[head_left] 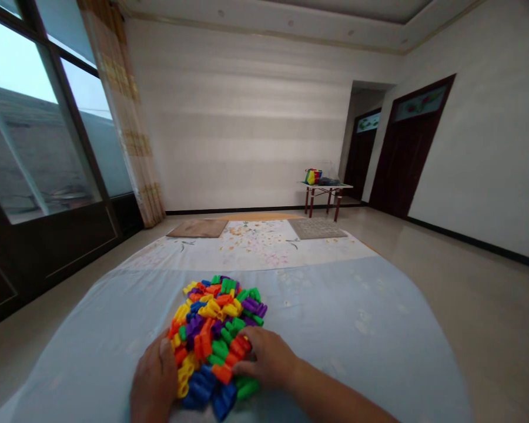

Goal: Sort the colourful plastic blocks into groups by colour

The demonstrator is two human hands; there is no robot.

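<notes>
A heap of small plastic tube blocks (216,323) in red, yellow, green, purple, blue and orange lies on a pale blue sheet (357,329) spread on the floor. My left hand (155,380) rests flat against the heap's left near edge, fingers stretched out. My right hand (268,355) lies on the heap's right near side, fingers curled over red and orange pieces; whether it grips one I cannot make out.
Beyond the blue sheet lie a floral cloth (251,244) and two mats (198,228). A small table (328,191) with a colourful bag stands by the far wall. Large windows and a curtain (123,117) are left, dark doors (408,153) right.
</notes>
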